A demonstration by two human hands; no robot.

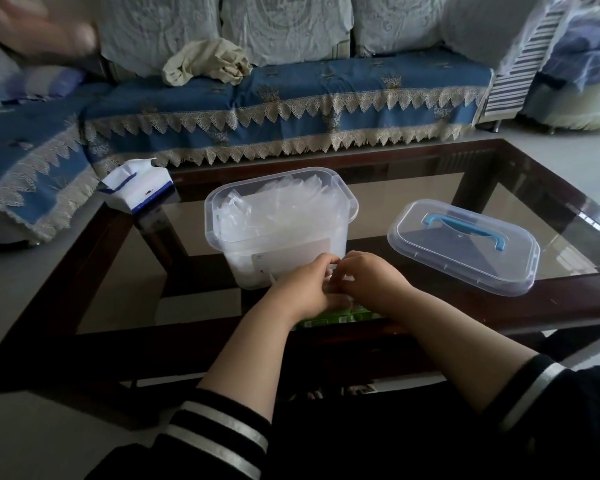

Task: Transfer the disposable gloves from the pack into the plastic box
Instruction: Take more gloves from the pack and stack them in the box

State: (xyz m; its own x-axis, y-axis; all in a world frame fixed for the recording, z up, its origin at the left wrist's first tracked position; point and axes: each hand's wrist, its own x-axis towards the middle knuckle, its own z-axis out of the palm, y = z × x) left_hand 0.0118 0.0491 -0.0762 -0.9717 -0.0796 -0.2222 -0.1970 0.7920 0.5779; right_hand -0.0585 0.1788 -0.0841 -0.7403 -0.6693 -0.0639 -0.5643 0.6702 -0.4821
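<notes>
Two hands side by side, left hand (pixel 303 289) and right hand (pixel 371 276) curled, each grip pinching clear gloves (pixel 338 278) over green pack (pixel 329 318)

Open top on the clear plastic box (pixel 281 220), already piled high with thin see-through gloves (pixel 284 206). Bare glass counter (pixel 174 271) to the left of it. Clear lid with blue handle (pixel 464 245) lying close on the right. White tissue pack (pixel 137 185) on the far left corner.
</notes>
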